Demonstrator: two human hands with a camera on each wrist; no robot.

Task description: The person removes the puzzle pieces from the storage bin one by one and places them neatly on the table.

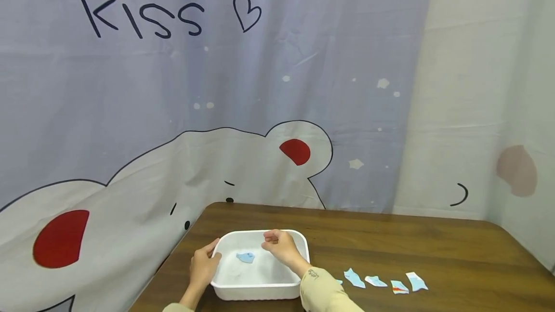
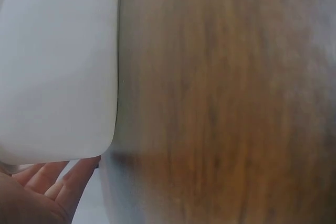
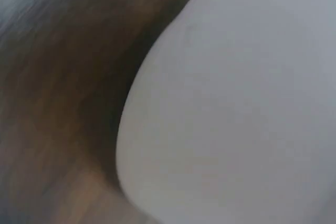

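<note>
A white rectangular plastic basin stands on the wooden table. My left hand grips its left rim, with the thumb on the inner side and the fingers along the outer wall. In the left wrist view, fingers lie against the basin's outer wall. One torn light blue paper piece lies on the basin's floor. Reaching over the right side, my right hand hovers above the floor with loosely bent fingers, and no thing shows in it. The right wrist view shows only the blurred basin wall and table.
Several torn paper pieces, light blue and white, lie right of the basin, among them a long blue piece, a red-striped piece and a white-edged piece. My right sleeve partly hides another. A printed curtain hangs behind the wooden table.
</note>
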